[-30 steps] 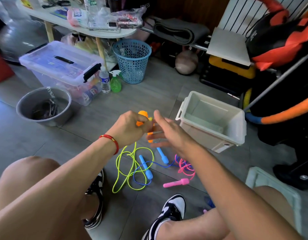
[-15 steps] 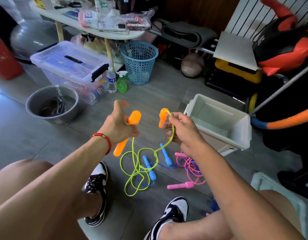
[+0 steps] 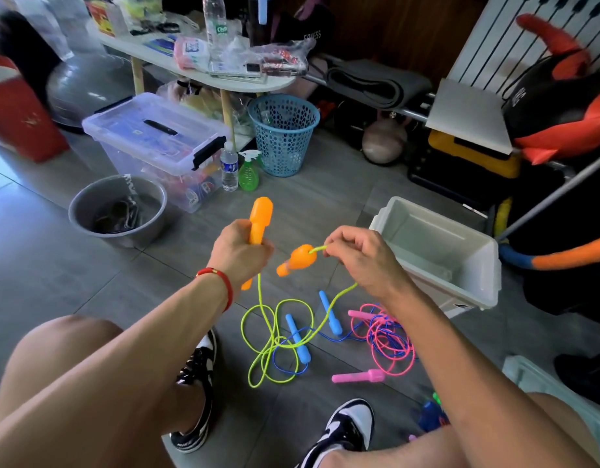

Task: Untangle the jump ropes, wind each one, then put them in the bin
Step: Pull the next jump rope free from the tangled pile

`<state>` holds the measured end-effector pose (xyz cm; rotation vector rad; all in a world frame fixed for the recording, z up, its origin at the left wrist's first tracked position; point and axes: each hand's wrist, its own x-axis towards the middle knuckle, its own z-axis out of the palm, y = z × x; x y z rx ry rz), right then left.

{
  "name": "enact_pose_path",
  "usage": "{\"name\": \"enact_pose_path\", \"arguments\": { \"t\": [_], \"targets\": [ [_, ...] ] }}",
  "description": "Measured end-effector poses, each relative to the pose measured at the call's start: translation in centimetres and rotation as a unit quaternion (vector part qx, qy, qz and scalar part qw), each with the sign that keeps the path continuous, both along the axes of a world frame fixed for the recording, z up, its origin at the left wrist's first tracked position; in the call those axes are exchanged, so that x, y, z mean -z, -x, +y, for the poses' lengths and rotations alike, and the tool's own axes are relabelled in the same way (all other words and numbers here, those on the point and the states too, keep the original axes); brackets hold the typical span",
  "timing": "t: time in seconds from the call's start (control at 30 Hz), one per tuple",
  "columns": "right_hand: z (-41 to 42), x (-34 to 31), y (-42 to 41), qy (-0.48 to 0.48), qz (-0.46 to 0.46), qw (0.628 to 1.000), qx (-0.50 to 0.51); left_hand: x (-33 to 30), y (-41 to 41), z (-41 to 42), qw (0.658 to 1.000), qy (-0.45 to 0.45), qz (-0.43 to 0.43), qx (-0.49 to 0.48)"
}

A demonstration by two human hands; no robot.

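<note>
Gripping one orange handle (image 3: pixel 260 217), the left hand (image 3: pixel 239 253) is raised while the right hand (image 3: pixel 359 256) pinches yellow-green cord (image 3: pixel 320 248) beside the white bin (image 3: pixel 487 265).

Clearance around the raised hands. Open air separates the left hand's fingers (image 3: pixel 258 246) from the right hand's fingertips (image 3: pixel 329 246), apart from a dangling orange handle (image 3: pixel 298 260). Below both sets of fingers, yellow-green cord (image 3: pixel 275 336) hangs to the floor and loops among blue handles (image 3: pixel 296 337) and a pink-and-blue rope tangle (image 3: pixel 388 339). Just right of the right fingers stands the white bin (image 3: pixel 487 265), its mouth unobstructed. Beyond the left fingers lies bare floor (image 3: pixel 308 204), bounded farther out by a grey bowl (image 3: pixel 89 201), clear lidded box (image 3: pixel 149 136), two bottles (image 3: pixel 237 170) and blue basket (image 3: pixel 283 136).
</note>
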<state>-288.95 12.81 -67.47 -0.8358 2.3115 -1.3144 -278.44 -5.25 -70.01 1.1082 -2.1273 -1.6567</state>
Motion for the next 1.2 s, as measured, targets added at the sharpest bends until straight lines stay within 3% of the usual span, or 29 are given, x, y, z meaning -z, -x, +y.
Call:
{"name": "enact_pose_path", "arguments": {
  "t": [0.17,0.33,0.5,0.9,1.1,1.2],
  "targets": [
    [0.0,-1.5,0.3,0.053,0.001,0.997,-0.054,-0.9,-0.4,1.3,0.980,-0.113,0.020,0.165],
    [-0.7,-0.8,1.3,0.085,-0.005,0.996,0.039,-0.7,-1.2,2.0,0.869,-0.385,0.021,0.310],
    [-0.6,0.2,1.5,0.129,-0.063,0.985,0.097,-0.7,-1.7,2.3,0.805,-0.488,0.039,0.336],
    [-0.4,0.6,1.0,0.094,-0.088,0.988,0.088,-0.7,-2.1,1.8,0.816,-0.478,0.028,0.323],
    [0.0,-0.2,0.0,0.076,-0.074,0.989,-0.101,-0.9,-2.3,1.7,0.808,-0.394,0.009,0.438],
    [-0.1,-0.1,-0.3,0.082,-0.037,0.991,-0.096,-0.9,-2.4,1.7,0.833,-0.340,-0.011,0.436]
  ]
}}
